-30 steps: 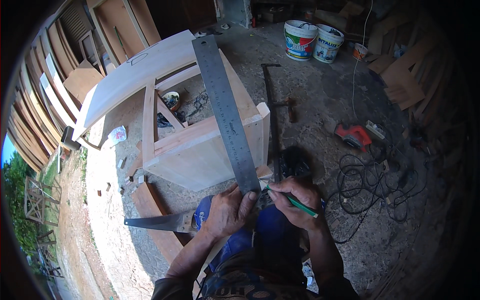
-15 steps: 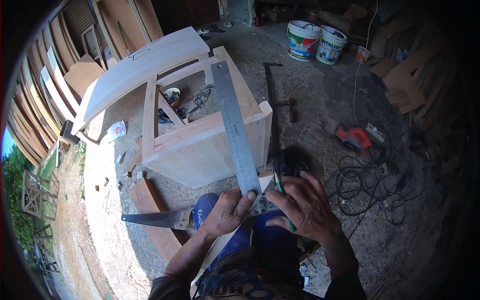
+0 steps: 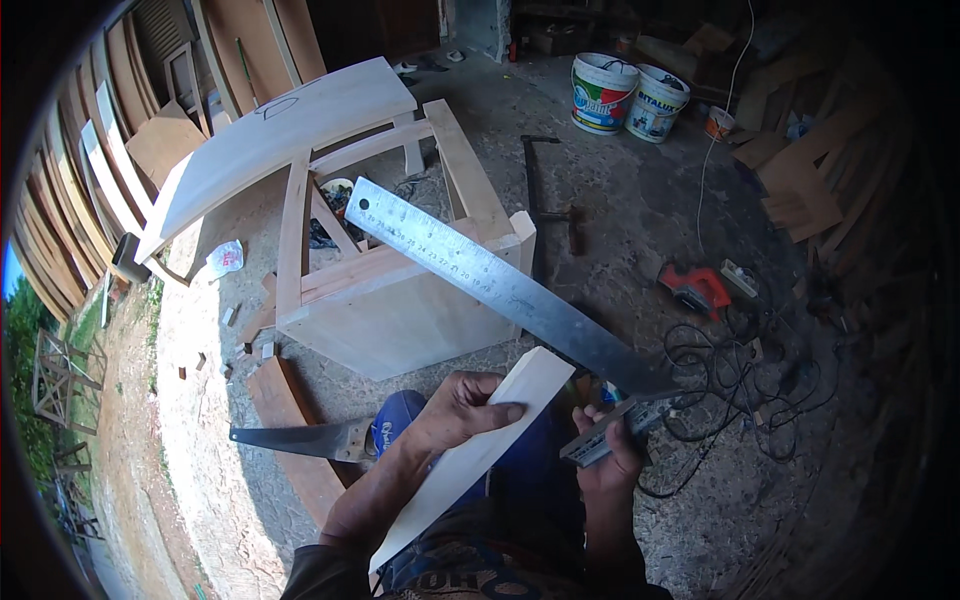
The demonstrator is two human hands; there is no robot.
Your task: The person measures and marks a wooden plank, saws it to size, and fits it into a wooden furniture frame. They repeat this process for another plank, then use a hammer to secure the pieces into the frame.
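Note:
My left hand grips a pale wooden board, its thumb pressed on the face and its fingers round the edge. The board slants up from my lap to a squared end. To the right, my right hand is closed round the stock of a steel try square. The square's long marked blade points up and left, above the board's end and in front of a pale wooden cabinet frame. A small green-blue bit shows by my right fingers; I cannot tell what it is.
A handsaw lies across a reddish-brown plank at my left. A red power tool and coiled black cable are on the floor at right. Farther back are a bar clamp and two paint buckets.
The try square has come up off the board and swung, its blade tilting left. My right hand, earlier with a green pencil, now grips the stock. My left hand has shifted from blade to board.

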